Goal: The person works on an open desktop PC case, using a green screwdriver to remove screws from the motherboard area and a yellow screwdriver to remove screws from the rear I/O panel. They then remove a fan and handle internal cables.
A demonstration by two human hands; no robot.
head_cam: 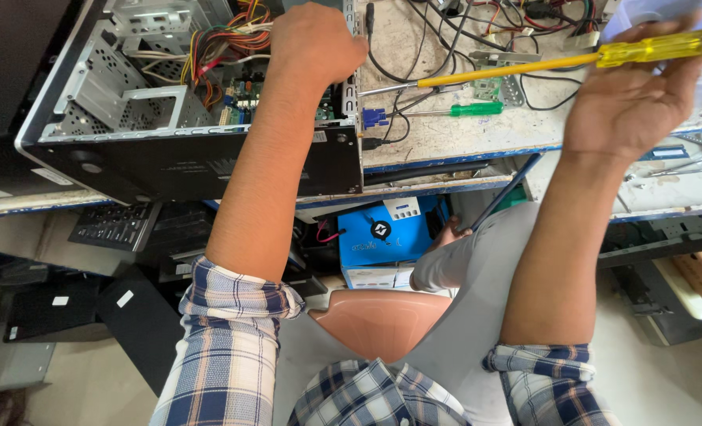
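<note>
Currently: L hand (315, 43) reaches into open PC case (169, 158) lying on its side on the table (446, 138); fist rests at case's rear edge, over the green motherboard (244, 95). Fingers are curled under and hidden, so can't tell whether that grip holds anything. R hand (643, 95) is raised well right of the case, palm toward camera, grip closed loosely on yellow-handled screwdriver (572, 59); thumb and fingers wrap the clear yellow handle, shaft w/ yellow sleeve points left toward the case, bare metal tip ending just short of its rear edge. Inside case: empty metal drive cage (122, 87) at far left, bundle of coloured wires (225, 43) behind it, next to L wrist. Just right of case, on the table: green-handled screwdriver (453, 110) lying flat under the yellow one's shaft, small circuit board (489, 87), blue connector plug (375, 118), tangle of black cables (446, 31). Table top is worn, pale, w/ blue front edge. Below the case, under the table: black keyboard (114, 225) on a shelf, blue box (386, 233) to its right. Both forearms bare, plaid sleeves rolled to elbow; knee in grey trousers right of the blue box, salmon-coloured stool seat (379, 319) beneath.
</note>
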